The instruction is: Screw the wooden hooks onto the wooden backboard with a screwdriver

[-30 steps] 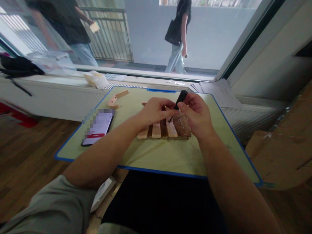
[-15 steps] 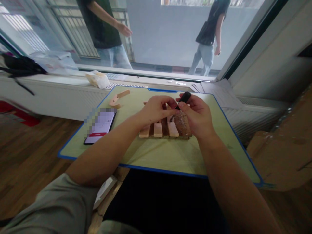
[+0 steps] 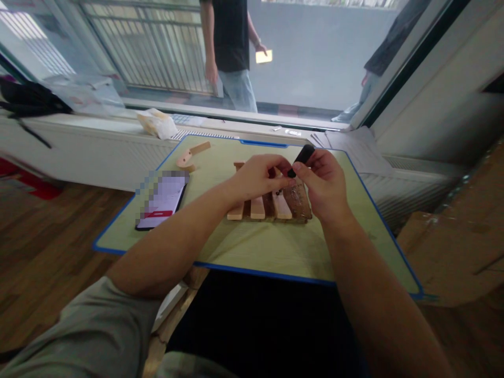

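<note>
A small slatted wooden rack (image 3: pixel 260 208) lies in the middle of the green, blue-edged table (image 3: pixel 252 247). A clear plastic bag with small dark bits (image 3: pixel 298 201) rests on its right end. My right hand (image 3: pixel 325 184) is closed around a screwdriver with a black handle (image 3: pixel 301 157), which points down and left at the rack. My left hand (image 3: pixel 255 177) lies over the slats with its fingertips pinched next to the screwdriver's tip. What those fingertips hold is too small to make out.
A phone (image 3: pixel 160 200) lies on the table's left side, and a loose curved wooden piece (image 3: pixel 190 155) lies at the back left. On the windowsill are a crumpled bag (image 3: pixel 156 123), papers (image 3: pixel 346 140) and a black bag (image 3: pixel 27 100). People walk outside the window. A cardboard box (image 3: pixel 460 231) stands at right.
My hands stayed on the rack; the screwdriver handle tilted a little further right. Outside, the people have walked to the right.
</note>
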`<state>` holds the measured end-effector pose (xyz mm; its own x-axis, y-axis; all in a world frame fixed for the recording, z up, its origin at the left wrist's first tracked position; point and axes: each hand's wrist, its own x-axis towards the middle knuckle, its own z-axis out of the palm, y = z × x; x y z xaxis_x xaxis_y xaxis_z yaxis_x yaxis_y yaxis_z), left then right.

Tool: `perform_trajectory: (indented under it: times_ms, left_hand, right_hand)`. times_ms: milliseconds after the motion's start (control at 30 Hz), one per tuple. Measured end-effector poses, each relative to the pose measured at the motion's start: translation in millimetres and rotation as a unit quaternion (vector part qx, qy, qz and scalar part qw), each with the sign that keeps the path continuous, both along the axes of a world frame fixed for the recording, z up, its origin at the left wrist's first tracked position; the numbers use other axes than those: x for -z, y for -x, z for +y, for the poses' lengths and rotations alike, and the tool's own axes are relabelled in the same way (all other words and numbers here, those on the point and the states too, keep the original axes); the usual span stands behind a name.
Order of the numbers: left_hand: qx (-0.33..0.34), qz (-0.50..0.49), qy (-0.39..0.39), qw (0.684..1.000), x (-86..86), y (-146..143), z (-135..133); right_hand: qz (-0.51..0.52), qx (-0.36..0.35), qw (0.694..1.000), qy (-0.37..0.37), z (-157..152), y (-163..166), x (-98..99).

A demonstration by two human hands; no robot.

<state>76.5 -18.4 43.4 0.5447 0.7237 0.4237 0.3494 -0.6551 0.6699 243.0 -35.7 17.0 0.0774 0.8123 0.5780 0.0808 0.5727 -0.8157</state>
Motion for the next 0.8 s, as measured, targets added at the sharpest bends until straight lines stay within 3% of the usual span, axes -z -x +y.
perform_trajectory:
  times_ms: [167, 300, 533, 800]
  left_hand:
    - [0.027, 0.023, -0.024, 0.999, -1.2, 0.0, 2.1]
    - [0.046, 0.05, -0.042, 0.997, -3.2, 0.9, 4.5]
    - [0.019, 0.04, -0.048, 0.998, 1.9, 0.7, 4.5]
    - [0.092, 0.032, -0.009, 0.995, -1.1, 0.4, 2.1]
  right_hand:
    - [-0.038, 0.027, 0.998, -0.041, 6.4, -4.8, 5.2]
    - [-0.044, 0.008, 0.998, -0.052, 5.1, -7.0, 2.9]
    - [0.025, -0.012, 1.0, -0.014, 2.7, 3.7, 5.0]
    - [0.013, -0.029, 0.998, 0.059, -8.6, 5.1, -1.6]
